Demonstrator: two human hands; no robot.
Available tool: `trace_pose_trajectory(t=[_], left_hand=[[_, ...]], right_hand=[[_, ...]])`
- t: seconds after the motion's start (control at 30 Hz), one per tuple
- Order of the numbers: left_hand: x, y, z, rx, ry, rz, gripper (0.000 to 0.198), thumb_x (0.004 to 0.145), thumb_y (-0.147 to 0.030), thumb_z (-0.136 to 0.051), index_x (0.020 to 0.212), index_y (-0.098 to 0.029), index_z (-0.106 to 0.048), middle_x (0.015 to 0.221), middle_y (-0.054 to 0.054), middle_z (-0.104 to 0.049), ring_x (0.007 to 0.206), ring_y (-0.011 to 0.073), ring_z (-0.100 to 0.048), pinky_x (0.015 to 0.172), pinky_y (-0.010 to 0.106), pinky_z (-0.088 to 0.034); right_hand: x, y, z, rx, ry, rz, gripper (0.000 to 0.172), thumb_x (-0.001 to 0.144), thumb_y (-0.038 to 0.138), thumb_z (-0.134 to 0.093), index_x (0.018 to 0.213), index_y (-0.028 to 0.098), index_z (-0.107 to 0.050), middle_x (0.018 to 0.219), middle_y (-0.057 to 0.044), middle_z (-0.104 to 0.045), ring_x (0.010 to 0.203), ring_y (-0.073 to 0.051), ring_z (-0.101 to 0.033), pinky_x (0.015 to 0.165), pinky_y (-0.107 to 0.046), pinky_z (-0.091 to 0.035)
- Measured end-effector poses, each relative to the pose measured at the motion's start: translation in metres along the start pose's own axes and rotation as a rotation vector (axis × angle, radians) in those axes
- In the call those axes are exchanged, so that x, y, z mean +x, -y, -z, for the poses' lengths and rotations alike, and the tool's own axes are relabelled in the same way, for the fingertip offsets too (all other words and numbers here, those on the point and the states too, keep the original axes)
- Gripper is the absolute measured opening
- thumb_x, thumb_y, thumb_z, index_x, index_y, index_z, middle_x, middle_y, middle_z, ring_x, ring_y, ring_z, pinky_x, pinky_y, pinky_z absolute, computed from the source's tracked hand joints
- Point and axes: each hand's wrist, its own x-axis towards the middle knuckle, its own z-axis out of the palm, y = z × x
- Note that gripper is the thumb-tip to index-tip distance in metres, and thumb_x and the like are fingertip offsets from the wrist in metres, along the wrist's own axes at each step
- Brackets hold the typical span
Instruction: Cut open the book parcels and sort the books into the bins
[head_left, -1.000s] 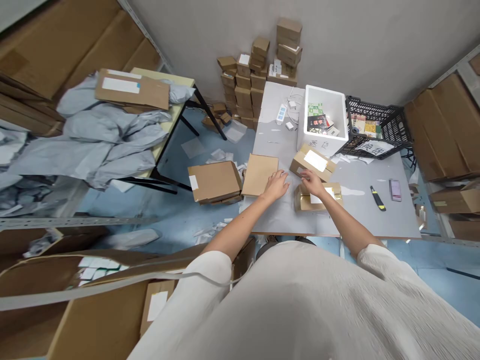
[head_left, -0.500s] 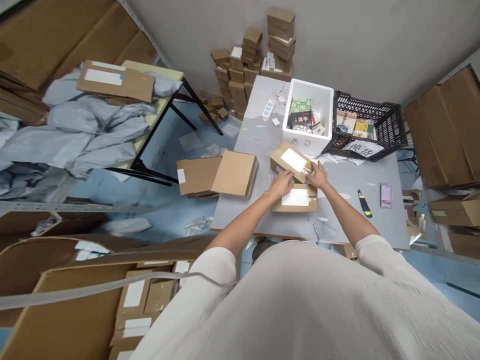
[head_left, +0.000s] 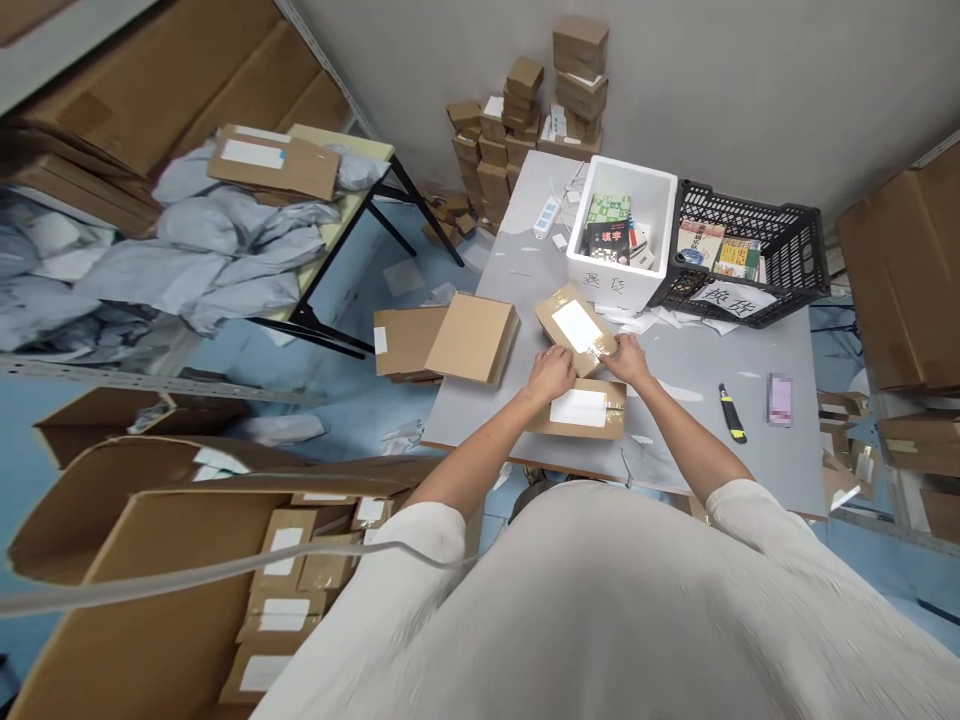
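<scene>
A taped cardboard box point(head_left: 559, 312) with a white label lies turned at an angle on the grey table, in front of the white foam bin. My left hand point(head_left: 553, 372) has its fingers curled against the box's near left edge. At the near right corner, by the clear tape, my right hand point(head_left: 628, 358) grips the same box with thumb and fingers. Just nearer to me lies a second labelled cardboard box point(head_left: 616, 424), partly overlapped by the first box and my left hand. The undersides of both hands' fingers are hidden.
The white foam bin point(head_left: 658, 225) and a black crate point(head_left: 806, 260) hold books. A utility knife point(head_left: 732, 414) and a pink-screened phone point(head_left: 779, 400) lie at the right. A plain box point(head_left: 471, 338) stands at the table's left edge. Below left, a big carton point(head_left: 150, 600) contains labelled parcels.
The held box has turned clockwise and shifted slightly left, with both hands still on it. The whole view has swung a little to the left.
</scene>
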Motion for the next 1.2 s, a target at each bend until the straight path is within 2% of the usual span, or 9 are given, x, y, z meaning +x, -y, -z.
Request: trace_pose_trajectory(t=[0.17,0.37,0.5,0.6,0.73,0.83,1.0,1.1,1.2], left_hand=[[-0.003,0.007,0.005,0.009,0.034,0.048,0.038,0.109,-0.029,-0.053,0.138,-0.015,-0.072,0.145,0.023,-0.076,0.143,0.0403,-0.066,0.122,0.053,-0.051],[-0.004,0.029,0.013,-0.020,0.051,0.106,0.047,0.115,-0.041,-0.044,0.147,-0.014,-0.066,0.156,0.024,-0.070,0.148,0.0386,-0.064,0.124,0.050,-0.048],[0.000,0.044,0.020,-0.082,0.068,0.156,0.069,0.115,-0.062,-0.041,0.161,-0.012,-0.056,0.168,0.026,-0.061,0.156,0.0409,-0.058,0.127,0.050,-0.044],[0.003,0.053,0.024,-0.095,0.093,0.239,0.092,0.106,-0.078,-0.054,0.171,-0.013,-0.045,0.175,0.029,-0.053,0.160,0.0452,-0.053,0.128,0.053,-0.043],[0.000,0.062,0.030,-0.058,0.036,0.244,0.066,0.108,-0.067,-0.057,0.154,-0.021,-0.065,0.167,0.022,-0.061,0.155,0.0431,-0.057,0.126,0.052,-0.044],[-0.006,0.067,0.035,-0.095,0.016,0.188,0.051,0.112,-0.061,-0.054,0.138,-0.022,-0.074,0.155,0.020,-0.069,0.147,0.0384,-0.063,0.122,0.046,-0.049],[-0.012,0.068,0.043,-0.166,0.057,0.169,0.067,0.109,-0.069,-0.059,0.156,-0.021,-0.061,0.151,0.020,-0.073,0.135,0.0389,-0.071,0.108,0.043,-0.055],[-0.015,0.071,0.046,-0.115,0.058,0.169,0.064,0.111,-0.057,-0.059,0.166,-0.024,-0.053,0.156,0.019,-0.069,0.135,0.0373,-0.072,0.107,0.043,-0.056],[-0.018,0.078,0.047,-0.056,0.010,0.121,0.054,0.113,-0.043,-0.052,0.165,-0.025,-0.056,0.156,0.017,-0.069,0.141,0.0348,-0.069,0.118,0.045,-0.051]], right_hand=[[-0.016,0.021,-0.007,0.067,0.041,-0.061,0.053,0.091,0.044,-0.078,0.133,0.024,-0.053,0.131,-0.017,-0.076,0.124,-0.039,-0.072,0.109,-0.052,-0.057],[-0.033,0.046,-0.021,0.084,0.058,-0.006,0.041,0.093,0.046,-0.075,0.121,0.026,-0.053,0.121,-0.013,-0.078,0.111,-0.037,-0.074,0.103,-0.050,-0.059],[-0.041,0.061,-0.035,0.172,0.035,0.111,0.022,0.101,0.044,-0.060,0.115,0.027,-0.059,0.123,-0.012,-0.077,0.117,-0.034,-0.071,0.110,-0.050,-0.057],[-0.042,0.070,-0.045,0.288,0.042,0.181,0.026,0.105,0.040,-0.049,0.121,0.027,-0.065,0.136,-0.012,-0.075,0.128,-0.032,-0.069,0.117,-0.049,-0.055],[-0.036,0.072,-0.050,0.287,0.037,0.105,0.033,0.101,0.037,-0.055,0.129,0.026,-0.068,0.146,-0.012,-0.073,0.140,-0.034,-0.064,0.123,-0.052,-0.053],[-0.030,0.069,-0.049,0.240,0.050,0.018,0.034,0.099,0.037,-0.057,0.130,0.027,-0.067,0.143,-0.011,-0.074,0.138,-0.034,-0.065,0.121,-0.055,-0.054],[-0.024,0.080,-0.049,0.173,0.056,0.015,0.032,0.097,0.044,-0.065,0.124,0.029,-0.066,0.148,-0.011,-0.071,0.142,-0.035,-0.062,0.122,-0.056,-0.053],[-0.024,0.094,-0.052,0.128,0.072,-0.137,0.049,0.095,0.057,-0.072,0.131,0.025,-0.062,0.157,-0.016,-0.065,0.142,-0.037,-0.063,0.122,-0.054,-0.051],[-0.022,0.105,-0.053,0.123,0.134,-0.291,0.064,0.091,0.066,-0.077,0.134,0.023,-0.057,0.150,-0.017,-0.069,0.133,-0.036,-0.067,0.117,-0.049,-0.051]])
